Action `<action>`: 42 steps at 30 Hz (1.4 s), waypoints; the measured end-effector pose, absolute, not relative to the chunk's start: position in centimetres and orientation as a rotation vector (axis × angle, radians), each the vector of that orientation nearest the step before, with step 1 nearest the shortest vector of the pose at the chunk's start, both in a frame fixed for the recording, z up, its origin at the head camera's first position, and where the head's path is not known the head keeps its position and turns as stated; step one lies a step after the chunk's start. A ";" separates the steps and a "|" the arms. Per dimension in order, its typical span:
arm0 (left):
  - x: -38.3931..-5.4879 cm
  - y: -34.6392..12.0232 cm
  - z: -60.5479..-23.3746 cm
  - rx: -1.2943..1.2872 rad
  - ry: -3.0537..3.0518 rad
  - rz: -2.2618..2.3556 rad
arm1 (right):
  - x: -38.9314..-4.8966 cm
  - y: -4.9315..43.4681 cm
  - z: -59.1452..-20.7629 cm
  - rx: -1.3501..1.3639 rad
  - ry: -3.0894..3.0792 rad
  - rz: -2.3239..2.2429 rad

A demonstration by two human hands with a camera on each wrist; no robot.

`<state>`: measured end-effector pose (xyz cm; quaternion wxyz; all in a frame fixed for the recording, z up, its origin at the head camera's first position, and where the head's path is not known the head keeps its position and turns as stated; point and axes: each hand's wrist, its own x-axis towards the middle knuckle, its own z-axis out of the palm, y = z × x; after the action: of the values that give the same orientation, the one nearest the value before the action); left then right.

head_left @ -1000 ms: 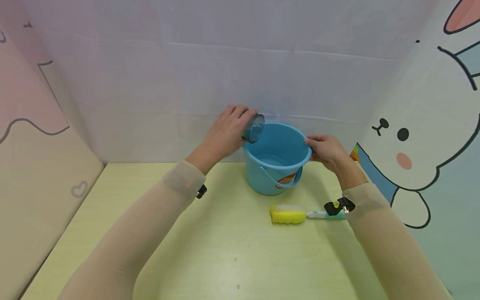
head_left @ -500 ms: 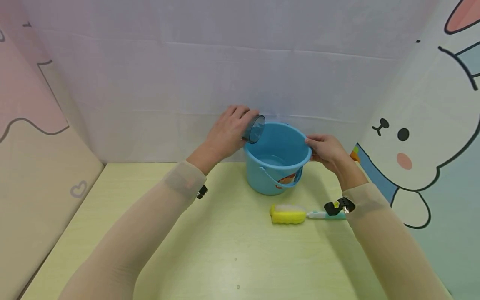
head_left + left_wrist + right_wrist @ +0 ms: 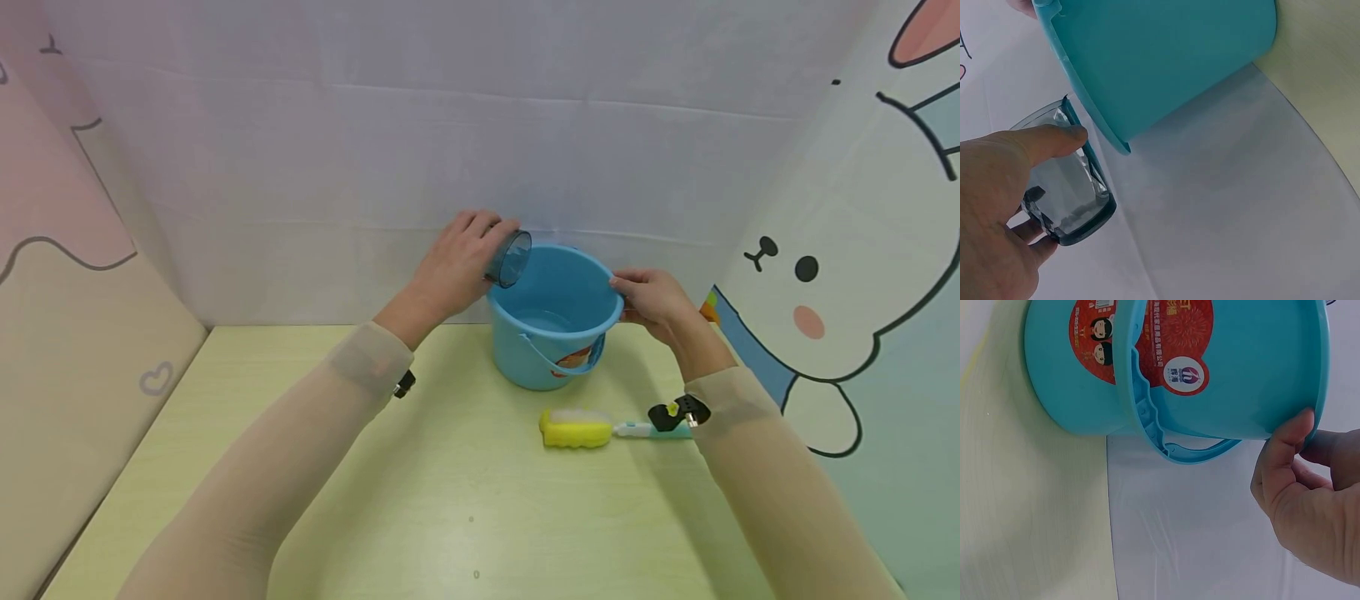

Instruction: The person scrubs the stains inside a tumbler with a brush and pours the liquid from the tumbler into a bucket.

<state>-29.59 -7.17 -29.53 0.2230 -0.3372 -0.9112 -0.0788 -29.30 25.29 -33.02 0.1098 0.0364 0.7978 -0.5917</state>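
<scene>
In the head view my left hand grips a dark, see-through cup, tilted with its mouth over the left rim of a blue bucket. The left wrist view shows the thumb and fingers around the cup, close beside the bucket's rim. My right hand pinches the bucket's right rim; in the right wrist view the thumb and fingers clasp its edge. The bucket stands upright, its handle hanging down at the front by a red label. A little clear liquid seems to lie at the bottom.
A brush with a yellow head and a white and green handle lies in front of the bucket on the pale wooden table. White cloth hangs behind; printed panels stand at both sides.
The left hand and the cup have shifted very slightly to the right. The right hand and the bucket hold still.
</scene>
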 end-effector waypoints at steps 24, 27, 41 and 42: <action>-29.6 -7.0 -29.3 -0.959 -2.496 -0.204 | -29.4 25.3 -33.1 0.109 2.358 -1.742; -29.6 -7.0 -29.2 -0.958 -2.501 -0.197 | -29.4 25.3 -33.1 0.107 2.361 -1.740; -29.7 -6.9 -29.2 -0.981 -2.488 -0.184 | -29.5 25.3 -33.1 0.104 2.385 -1.721; -29.7 -6.9 -29.3 -0.982 -2.487 -0.180 | -29.5 25.3 -33.1 0.105 2.384 -1.721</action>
<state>-29.68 -6.88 -29.27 0.2285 -0.3567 -0.9035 -0.0654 -29.54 25.34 -33.07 0.0993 0.0355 0.8063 -0.5821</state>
